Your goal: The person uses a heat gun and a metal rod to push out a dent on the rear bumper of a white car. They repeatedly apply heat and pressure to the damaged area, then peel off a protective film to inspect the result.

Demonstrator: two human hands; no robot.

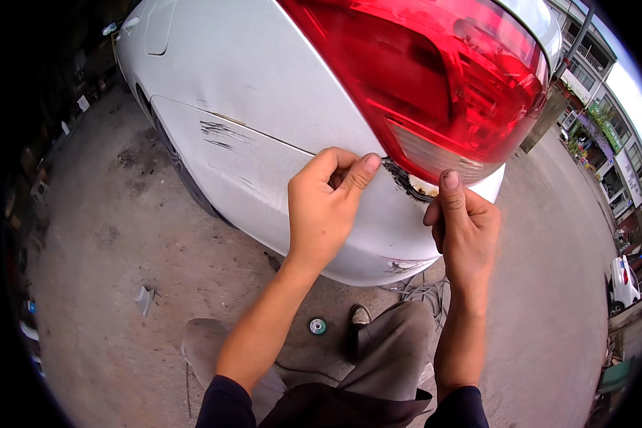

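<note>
In front of me is the rear corner of a white car [264, 71] with a large red tail light [421, 71]. My left hand [324, 203] is closed near the light's lower left corner, thumb pressed to the curled index finger. Just below the light, my right hand [467, 228] is closed too, thumb up against bent fingers. A ragged dark edge [404, 180] with rusty spots runs between the hands under the light; whether the fingers grip part of it cannot be made out. Black scratches [222, 133] mark the panel to the left.
Below the scuffed bumper [367, 267] lie coiled grey cables [424, 289]. A round disc [317, 326] rests on the ground by my shoe [360, 314]. A pale angular piece [145, 300] lies farther left. Another white car [624, 283] and buildings stand at the far right.
</note>
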